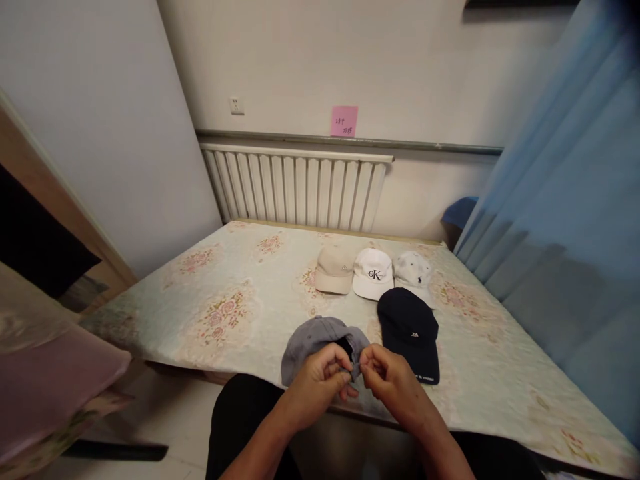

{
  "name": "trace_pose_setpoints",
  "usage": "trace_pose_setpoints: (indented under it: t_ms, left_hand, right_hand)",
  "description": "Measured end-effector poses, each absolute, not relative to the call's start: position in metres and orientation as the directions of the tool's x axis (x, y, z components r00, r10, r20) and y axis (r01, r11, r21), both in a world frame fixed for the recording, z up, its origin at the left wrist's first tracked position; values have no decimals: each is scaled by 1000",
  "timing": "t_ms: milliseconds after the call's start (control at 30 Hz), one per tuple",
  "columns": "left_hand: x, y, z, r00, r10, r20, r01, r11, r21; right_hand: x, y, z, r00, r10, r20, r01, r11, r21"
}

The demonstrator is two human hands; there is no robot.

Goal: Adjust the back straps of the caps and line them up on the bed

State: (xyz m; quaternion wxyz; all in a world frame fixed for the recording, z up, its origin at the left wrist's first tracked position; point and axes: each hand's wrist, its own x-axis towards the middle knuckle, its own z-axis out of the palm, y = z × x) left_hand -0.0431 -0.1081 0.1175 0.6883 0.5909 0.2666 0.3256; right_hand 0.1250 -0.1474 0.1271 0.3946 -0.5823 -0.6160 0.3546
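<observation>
A grey baseball cap [310, 340] lies at the near edge of the table, its back opening turned toward me. My left hand [327, 373] pinches the cap's back strap from the left, fingers closed. From the right, my right hand [385, 373] pinches the other side of that strap, thumb against fingers. The strap's fastening is mostly hidden between the fingertips. Just beyond my right hand lies a dark navy cap [407, 323], its brim pointing toward me. Behind it stand a beige cap [334, 270], a white cap with black letters [373, 273] and a white patterned cap [413, 270], side by side.
A pale flowered cloth [165, 320] covers the table. Beyond it are a white radiator [300, 187], a pipe [425, 145] and a pink note [345, 121] on the wall. A blue curtain [565, 220] hangs at right; draped fabric [55, 380] is at left.
</observation>
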Motion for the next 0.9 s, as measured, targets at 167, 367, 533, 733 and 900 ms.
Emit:
trace_pose_setpoints:
  t_ms: [167,367,533,733,900]
  left_hand:
    - [-42,-108,118,642,767,-5,-110,99,989]
    - [-41,-108,119,640,767,-40,-38,83,996]
    - [-43,-108,118,637,770,-31,-12,51,999]
    - [-43,-106,121,651,758,-29,-72,100,992]
    - [-45,-104,126,605,796,1,-133,99,986]
  right_hand:
    - [123,-147,123,-8,1000,-3,319,0,-948]
    - [119,-148,122,61,998,12,351,-10,-936]
    - [120,-148,122,153,982,111,467,27,-884]
    - [120,-145,118,234,964,124,420,15,-907]
    - [121,-146,113,197,980,3,158,-29,-987]
